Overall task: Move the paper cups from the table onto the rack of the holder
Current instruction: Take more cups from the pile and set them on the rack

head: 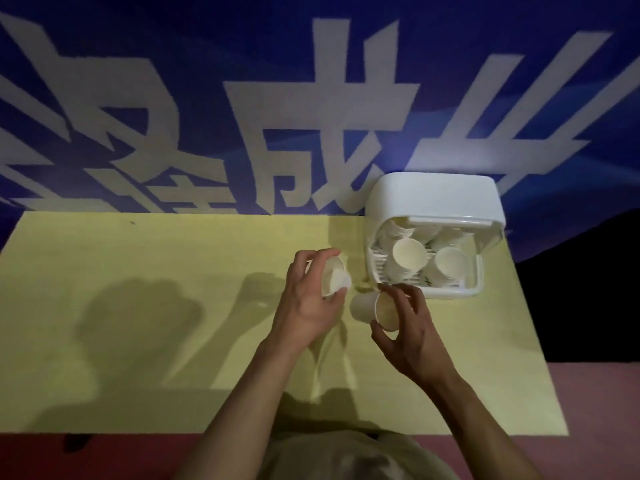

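Observation:
A white cup holder (478,289) with a raised lid stands at the table's far right; several white paper cups (408,252) sit upside down on its rack. My left hand (308,299) grips a white paper cup (336,280), just left of the holder. My right hand (408,327) holds another paper cup (370,306) tilted on its side, its mouth toward my palm, right in front of the holder's near left corner. The two cups are a little apart.
The yellow table (138,306) runs left from the holder, its near edge close to my body. A blue wall with large white characters (311,133) stands behind. A reddish floor (606,410) lies to the right of the table.

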### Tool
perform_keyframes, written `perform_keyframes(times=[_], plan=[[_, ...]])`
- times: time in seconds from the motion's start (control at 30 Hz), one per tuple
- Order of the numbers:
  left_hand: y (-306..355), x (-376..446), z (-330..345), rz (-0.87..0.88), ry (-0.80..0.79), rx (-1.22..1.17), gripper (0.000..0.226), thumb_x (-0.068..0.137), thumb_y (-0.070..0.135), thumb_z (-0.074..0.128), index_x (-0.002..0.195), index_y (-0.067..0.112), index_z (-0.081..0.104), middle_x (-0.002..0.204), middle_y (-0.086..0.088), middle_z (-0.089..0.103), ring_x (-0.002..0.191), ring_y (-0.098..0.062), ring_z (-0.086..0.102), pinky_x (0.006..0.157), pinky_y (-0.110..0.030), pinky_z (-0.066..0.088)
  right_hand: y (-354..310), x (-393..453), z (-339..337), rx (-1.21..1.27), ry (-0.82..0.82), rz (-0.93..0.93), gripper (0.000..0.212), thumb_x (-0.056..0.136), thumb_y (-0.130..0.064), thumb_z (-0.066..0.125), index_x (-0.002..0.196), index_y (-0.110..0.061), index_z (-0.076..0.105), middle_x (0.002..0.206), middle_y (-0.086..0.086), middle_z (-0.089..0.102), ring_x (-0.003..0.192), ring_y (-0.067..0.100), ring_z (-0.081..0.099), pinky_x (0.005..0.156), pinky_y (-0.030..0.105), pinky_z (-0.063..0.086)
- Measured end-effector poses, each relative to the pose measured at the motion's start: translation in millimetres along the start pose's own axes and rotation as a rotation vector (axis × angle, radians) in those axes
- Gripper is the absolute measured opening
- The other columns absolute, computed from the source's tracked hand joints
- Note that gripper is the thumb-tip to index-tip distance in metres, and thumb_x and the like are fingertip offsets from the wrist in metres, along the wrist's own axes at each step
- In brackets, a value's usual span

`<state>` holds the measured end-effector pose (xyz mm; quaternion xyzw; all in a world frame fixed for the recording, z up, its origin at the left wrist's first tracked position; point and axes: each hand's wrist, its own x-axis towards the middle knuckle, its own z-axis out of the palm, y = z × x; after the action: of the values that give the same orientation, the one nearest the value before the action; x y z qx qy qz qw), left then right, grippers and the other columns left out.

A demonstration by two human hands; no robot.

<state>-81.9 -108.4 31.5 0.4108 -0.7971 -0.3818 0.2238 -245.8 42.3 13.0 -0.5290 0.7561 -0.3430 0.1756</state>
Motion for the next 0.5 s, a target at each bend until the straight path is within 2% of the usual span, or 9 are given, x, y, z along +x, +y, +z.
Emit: perform_keyframes(times=[0.07, 0.2, 0.3, 0.43, 0.5], plan=[[38, 11, 33, 0.036, -0.029, 0.001, 0.068, 0.081, 0.027, 0.078, 0.135, 0.046, 0.042, 0.129, 0.018, 0.036, 0.119, -0.008, 0.048, 0.095, -0.022, 0.044, 23, -12, -37, 0.001, 0.026, 0.015, 0.065, 0.086, -0.017, 0.079, 0.145, -0.018, 0.05, 0.137, 0.005, 0.045, 0.12, 0.017, 0.054, 0.098, 0.028, 0.053], [96, 39, 89, 0.148, -0.101, 0.059, 0.073, 0.076, 0.02, 0.078, 0.136, 0.041, 0.042, 0.132, 0.014, 0.035, 0.12, -0.006, 0.045, 0.095, -0.02, 0.045, 65, -23, -96, 0.017, 0.11, 0.062, 0.067, 0.086, -0.019, 0.08, 0.145, -0.019, 0.05, 0.137, 0.002, 0.045, 0.119, 0.016, 0.054, 0.097, 0.031, 0.055], [117, 57, 121, 0.236, -0.164, 0.105, 0.069, 0.078, 0.017, 0.079, 0.139, 0.029, 0.047, 0.134, 0.005, 0.04, 0.123, -0.013, 0.049, 0.099, -0.029, 0.05, 91, -24, -124, 0.037, 0.173, 0.11, 0.067, 0.085, -0.017, 0.08, 0.144, -0.022, 0.05, 0.135, -0.002, 0.044, 0.119, 0.012, 0.054, 0.1, 0.028, 0.052], [131, 75, 151, 0.264, -0.199, 0.258, 0.067, 0.083, 0.029, 0.08, 0.139, 0.035, 0.044, 0.135, 0.011, 0.04, 0.115, -0.012, 0.055, 0.077, -0.035, 0.058, 115, -23, -146, 0.044, 0.216, 0.191, 0.068, 0.085, -0.02, 0.081, 0.145, -0.028, 0.049, 0.137, -0.005, 0.043, 0.118, 0.011, 0.053, 0.097, 0.023, 0.049], [132, 82, 161, 0.26, -0.211, 0.34, 0.068, 0.082, 0.031, 0.079, 0.138, 0.038, 0.04, 0.135, 0.012, 0.041, 0.115, -0.012, 0.056, 0.073, -0.036, 0.058, 127, -23, -154, 0.04, 0.224, 0.212, 0.069, 0.084, -0.019, 0.081, 0.146, -0.025, 0.05, 0.136, -0.004, 0.044, 0.117, 0.01, 0.052, 0.098, 0.02, 0.047]])
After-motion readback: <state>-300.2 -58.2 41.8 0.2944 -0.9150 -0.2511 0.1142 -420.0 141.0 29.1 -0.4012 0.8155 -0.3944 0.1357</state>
